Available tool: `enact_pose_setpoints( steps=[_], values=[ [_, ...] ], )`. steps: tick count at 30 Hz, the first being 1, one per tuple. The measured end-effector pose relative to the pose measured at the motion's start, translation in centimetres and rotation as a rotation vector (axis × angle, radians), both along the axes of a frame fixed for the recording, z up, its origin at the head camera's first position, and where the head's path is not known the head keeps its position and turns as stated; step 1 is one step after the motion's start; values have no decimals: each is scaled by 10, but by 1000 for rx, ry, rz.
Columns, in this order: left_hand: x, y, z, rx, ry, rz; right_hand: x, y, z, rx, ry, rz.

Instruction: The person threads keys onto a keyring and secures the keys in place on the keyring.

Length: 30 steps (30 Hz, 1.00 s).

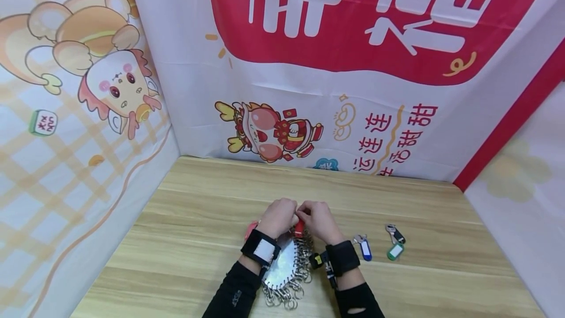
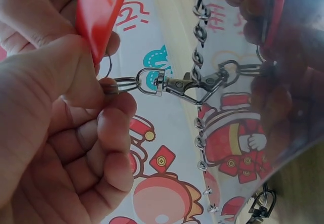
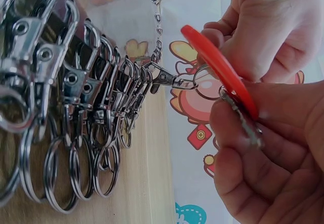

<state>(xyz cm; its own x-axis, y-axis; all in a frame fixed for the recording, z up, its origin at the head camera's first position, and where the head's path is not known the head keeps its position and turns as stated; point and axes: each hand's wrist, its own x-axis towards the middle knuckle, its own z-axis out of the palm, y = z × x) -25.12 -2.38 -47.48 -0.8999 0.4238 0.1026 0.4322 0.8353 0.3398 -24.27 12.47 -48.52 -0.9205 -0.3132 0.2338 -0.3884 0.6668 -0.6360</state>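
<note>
Both hands meet over a shiny, mirror-like round plate (image 1: pixel 282 264) whose edge is hung with many metal swivel clasps (image 3: pixel 76 82) and split rings. My left hand (image 1: pixel 280 215) pinches the split ring of one clasp (image 2: pixel 177 85), which hooks into the chain-like edge of the plate. In my right hand (image 1: pixel 320 220) is a red key tag (image 3: pixel 223 67), with a metal key (image 3: pixel 243 120) between the thumb and curled fingers. The fingers partly cover the key. The tag lies right beside the ring that the left hand pinches.
Right of the hands lie a key with a blue tag (image 1: pixel 365 250) and a black-headed key (image 1: pixel 399 235) with a green tag (image 1: pixel 395 251). A pinkish-red thing (image 1: pixel 250 229) shows partly behind the left wrist. Printed cloth walls (image 1: pixel 190 112) border the wooden table (image 1: pixel 176 239).
</note>
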Motion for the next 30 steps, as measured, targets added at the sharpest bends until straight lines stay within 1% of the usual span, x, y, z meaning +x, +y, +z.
enact_pose_setpoints(
  steps=[4, 9, 14, 16, 18, 21, 24, 25, 28, 30],
  values=[
    [1, 1, 0, -20, 28, 7, 0, 0, 1, 5, 11, 1],
    [1, 3, -1, -14, 54, 6, 0, 2, 4, 24, 15, 39],
    [-1, 3, -3, 9, 43, 11, -1, 3, 2, 24, -11, 38],
    [-2, 2, -5, 42, 11, 19, -2, 3, 2, 14, -28, 19],
    [-3, 1, -5, 89, -36, 19, -2, 3, 2, -1, -39, 5],
    [-4, -4, -7, 177, -158, 15, -2, 2, 2, -23, -53, -6],
    [-3, -9, -6, 238, -247, 0, -2, 4, 2, -54, -84, -15],
    [-3, -10, -6, 252, -267, -4, -2, 4, 1, -63, -95, -19],
    [-3, -13, -6, 270, -291, -26, -3, 6, 0, -81, -130, -36],
    [-3, -14, -7, 272, -299, -38, -3, 7, -1, -80, -135, -36]
  ],
)
